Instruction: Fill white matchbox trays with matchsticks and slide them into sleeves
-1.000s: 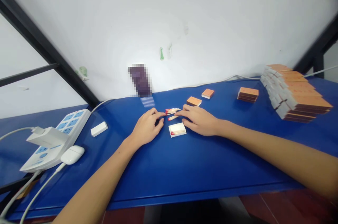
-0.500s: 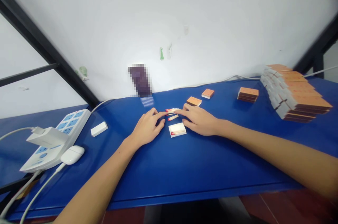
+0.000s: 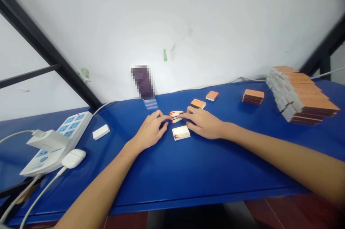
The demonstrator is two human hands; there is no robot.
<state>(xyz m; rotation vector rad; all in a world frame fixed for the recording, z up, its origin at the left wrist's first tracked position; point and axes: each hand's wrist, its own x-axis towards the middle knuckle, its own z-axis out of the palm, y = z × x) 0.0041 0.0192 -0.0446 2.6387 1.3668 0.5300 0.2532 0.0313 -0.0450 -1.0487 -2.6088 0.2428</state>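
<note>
Several red-headed matches (image 3: pixel 176 114) lie loosely side by side on the blue table. My left hand (image 3: pixel 151 128) is at their red heads, its index fingertip touching or very close to them, with thumb and index apart. At the plain ends rests the index fingertip of my right hand (image 3: pixel 204 122), whose thumb is also held away from the finger. Neither hand grips anything. Just in front of the matches, between my hands, sits a white matchbox tray (image 3: pixel 184 130) with a few matches along its near side.
Beyond my right hand lie an orange matchbox cover (image 3: pixel 198 103) and another matchbox (image 3: pixel 212 95). Farther right stand a short matchbox stack (image 3: pixel 253 96) and a large pile (image 3: pixel 309 92). At left are a power strip (image 3: pixel 77 126), white earbud case (image 3: pixel 74 158) and small white box (image 3: pixel 101 132).
The matches between my fingertips have spread slightly, showing more separate sticks. My right index finger has shifted very little; the tray and both arms stay put.
</note>
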